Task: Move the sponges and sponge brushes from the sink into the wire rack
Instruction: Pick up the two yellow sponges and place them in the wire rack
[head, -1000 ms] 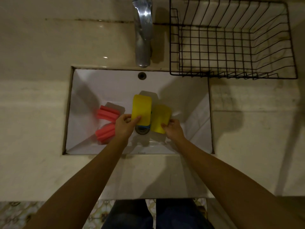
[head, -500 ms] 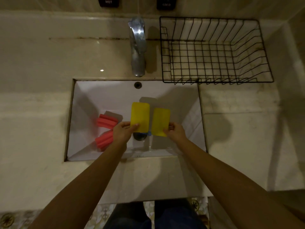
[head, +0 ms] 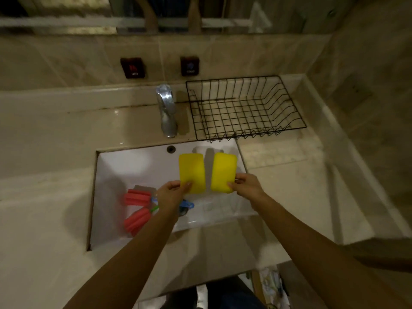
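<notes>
our left hand [head: 171, 192] grips one yellow sponge [head: 192, 172], our right hand [head: 246, 185] grips the other yellow sponge [head: 223, 171], both raised over the sink [head: 133, 166]. two red sponge brushes [head: 136, 208] lie by its left wall; the wire rack [head: 243, 108] sits at the counter's far edge.

2 hands [head: 171, 192] hold 2 yellow sponges [head: 192, 172].

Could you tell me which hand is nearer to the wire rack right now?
Right. The right hand holds a yellow sponge just below the rack's front edge; the left hand, with the other sponge, is farther left over the sink.
</notes>
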